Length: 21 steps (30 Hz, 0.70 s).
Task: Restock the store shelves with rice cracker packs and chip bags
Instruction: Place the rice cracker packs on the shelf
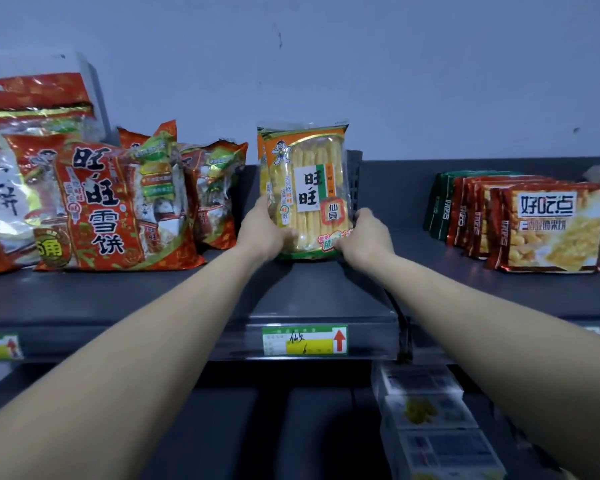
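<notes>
Dark grey shelf (153, 296) running from 9 to 3 o'clock under a pale wall. At 9 o'clock, heap of red rice cracker bags (111, 209), leaning on one another. At 3 o'clock, row of biscuit packs (551, 226) standing upright, red-edged ones in front, green ones behind. At centre, yellow rice cracker pack (309, 181) upright, base down on the shelf, black mesh divider (355, 174) just behind on its 3 o'clock side. Left hand (262, 230) gripping the pack's lower edge at 8 o'clock, fingers curled round it; right hand (366, 233) gripping likewise at 4 o'clock. At 6 o'clock on the shelf lip, green and yellow price label (303, 340) with a red arrow.
</notes>
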### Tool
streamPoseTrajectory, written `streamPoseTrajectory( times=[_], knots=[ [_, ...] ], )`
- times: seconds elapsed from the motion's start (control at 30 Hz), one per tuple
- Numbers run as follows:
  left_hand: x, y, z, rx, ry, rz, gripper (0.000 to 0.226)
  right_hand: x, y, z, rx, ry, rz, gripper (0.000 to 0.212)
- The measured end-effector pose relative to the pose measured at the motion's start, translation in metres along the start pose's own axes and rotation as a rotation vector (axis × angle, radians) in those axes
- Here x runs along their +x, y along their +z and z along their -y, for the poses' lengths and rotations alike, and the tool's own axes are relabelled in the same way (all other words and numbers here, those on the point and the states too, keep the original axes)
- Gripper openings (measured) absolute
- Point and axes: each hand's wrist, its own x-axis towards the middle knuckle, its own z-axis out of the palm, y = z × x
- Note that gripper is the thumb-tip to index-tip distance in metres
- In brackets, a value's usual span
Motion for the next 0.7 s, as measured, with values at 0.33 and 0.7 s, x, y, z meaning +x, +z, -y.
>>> streamPoseTrajectory(
  times=[0.33, 0.7],
  knots=[
    [-0.078, -0.033, -0.002, 0.06, 0.264, -0.082, 0.029, -0.121, -0.03, 0.02, 0.171, -0.351, -0.175, 0.026],
    [-0.271, -0.033, 0.156, 0.069, -0.033, 0.389, 0.021, -0.333, 0.082, -0.074, -0.107, -0.141, 0.18, 0.02]
  ],
)
